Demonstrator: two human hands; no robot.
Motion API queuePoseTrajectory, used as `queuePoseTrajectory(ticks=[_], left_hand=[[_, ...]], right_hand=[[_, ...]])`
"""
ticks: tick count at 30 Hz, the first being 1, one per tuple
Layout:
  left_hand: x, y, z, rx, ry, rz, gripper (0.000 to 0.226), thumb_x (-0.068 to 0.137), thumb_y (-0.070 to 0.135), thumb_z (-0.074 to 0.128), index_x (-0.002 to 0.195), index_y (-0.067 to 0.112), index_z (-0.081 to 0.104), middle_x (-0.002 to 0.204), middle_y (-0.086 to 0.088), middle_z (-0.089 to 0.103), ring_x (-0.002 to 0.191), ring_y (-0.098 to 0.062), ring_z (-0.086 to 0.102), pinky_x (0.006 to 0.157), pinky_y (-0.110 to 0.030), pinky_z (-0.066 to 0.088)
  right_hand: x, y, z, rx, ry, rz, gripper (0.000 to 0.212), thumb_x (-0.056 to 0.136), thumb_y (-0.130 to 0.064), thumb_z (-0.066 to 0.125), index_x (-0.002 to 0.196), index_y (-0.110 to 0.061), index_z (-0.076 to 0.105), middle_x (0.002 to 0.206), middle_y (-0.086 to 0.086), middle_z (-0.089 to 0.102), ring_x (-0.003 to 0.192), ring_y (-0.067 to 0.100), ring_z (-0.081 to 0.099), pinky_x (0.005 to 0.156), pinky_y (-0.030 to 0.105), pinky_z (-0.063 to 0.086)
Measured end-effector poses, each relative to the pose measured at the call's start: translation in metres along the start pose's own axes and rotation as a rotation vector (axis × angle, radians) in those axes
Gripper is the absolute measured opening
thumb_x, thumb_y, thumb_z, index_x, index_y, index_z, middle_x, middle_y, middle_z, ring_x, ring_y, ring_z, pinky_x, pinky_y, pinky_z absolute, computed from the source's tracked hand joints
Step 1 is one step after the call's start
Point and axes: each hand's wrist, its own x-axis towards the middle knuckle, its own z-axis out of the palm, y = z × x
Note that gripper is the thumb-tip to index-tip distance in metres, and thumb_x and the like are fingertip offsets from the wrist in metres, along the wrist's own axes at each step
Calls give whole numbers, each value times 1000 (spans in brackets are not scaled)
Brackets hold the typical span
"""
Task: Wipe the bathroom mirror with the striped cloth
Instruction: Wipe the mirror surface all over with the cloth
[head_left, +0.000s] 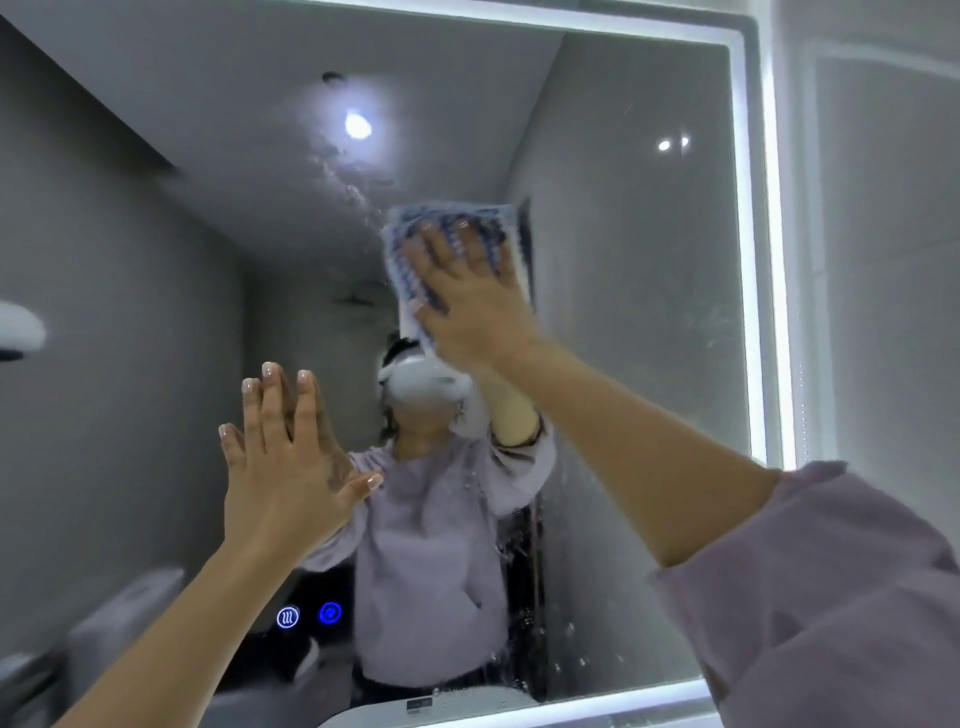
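The right hand (470, 301) presses the striped cloth (457, 260) flat-fingered against the mirror (649, 312) to scrub droplets; the left hand (283, 467), fingers straight, braces on the glass for balance.

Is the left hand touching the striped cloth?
Apart. The head view shows the left hand lower down, with bare mirror between it and the cloth, which the right hand presses.
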Motion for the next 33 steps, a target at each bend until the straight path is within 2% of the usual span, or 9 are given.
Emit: queuePoseTrajectory(ticks=[3, 7, 16, 19, 22, 25, 28, 31, 33], left_hand=[[1, -1, 1, 8, -8, -10, 121, 67, 73, 55, 147, 13, -14, 155, -15, -21, 143, -30, -18, 113, -57, 6], [1, -3, 2, 20, -1, -5, 121, 66, 73, 54, 147, 12, -11, 156, -15, -17, 143, -31, -15, 112, -57, 7], [1, 0, 1, 26, -16, -17, 119, 69, 73, 52, 145, 14, -18, 154, -13, -24, 142, -29, -21, 114, -54, 4], [0, -1, 2, 18, -9, -20, 120, 68, 72, 55, 146, 15, -16, 155, -13, -22, 142, -29, -20, 113, -55, 4], [1, -2, 3, 26, -5, -23, 122, 67, 72, 57, 147, 14, -13, 156, -14, -19, 143, -30, -18, 113, -57, 5], [1, 0, 1, 33, -6, -20, 122, 66, 70, 60, 148, 12, -10, 156, -16, -15, 143, -32, -15, 112, -59, 7], [0, 2, -2, 16, -1, -23, 121, 66, 67, 63, 148, 11, -7, 156, -16, -14, 143, -32, -15, 112, -59, 7], [0, 3, -3, 22, -9, -24, 121, 67, 69, 61, 148, 12, -8, 156, -15, -16, 143, -31, -16, 112, -58, 7], [0, 2, -3, 26, -20, -28, 121, 67, 70, 59, 148, 12, -10, 156, -15, -18, 143, -31, -17, 113, -58, 6]], right_hand=[[-4, -25, 12, -40, -44, -194, 58, 101, -49, 22, 152, -34, -2, 161, -11, -6, 147, 18, -12, 116, 50, -14], [0, 0, 4, -113, -8, -223, 58, 100, -51, 23, 151, -36, -2, 160, -11, -6, 147, 17, -12, 117, 46, -15], [-10, 136, -13, 85, 77, 354, 60, 101, -49, 23, 152, -34, -5, 161, -7, -10, 146, 20, -16, 114, 44, -18], [-25, 137, -5, 104, 90, 417, 63, 100, -49, 23, 153, -28, -4, 162, 0, -8, 147, 24, -14, 109, 40, -23], [-54, 111, 16, 13, 139, 284, 64, 98, -48, 24, 154, -22, 6, 161, 5, 3, 148, 27, -5, 112, 41, -23], [-103, 80, 40, -60, 141, -16, 61, 96, -44, 33, 150, -17, 25, 157, 9, 24, 145, 34, 16, 117, 50, -2], [-137, 75, 54, -100, 80, -185, 56, 98, -45, 34, 149, -21, 30, 157, 2, 25, 146, 27, 19, 116, 56, 14], [-127, 92, 48, -145, 2, -209, 59, 97, -46, 33, 151, -23, 26, 158, 2, 23, 146, 30, 17, 117, 57, 12], [-99, 105, 33, -107, 40, -38, 64, 95, -48, 27, 152, -23, 13, 160, 4, 12, 147, 34, 6, 116, 55, -1]])
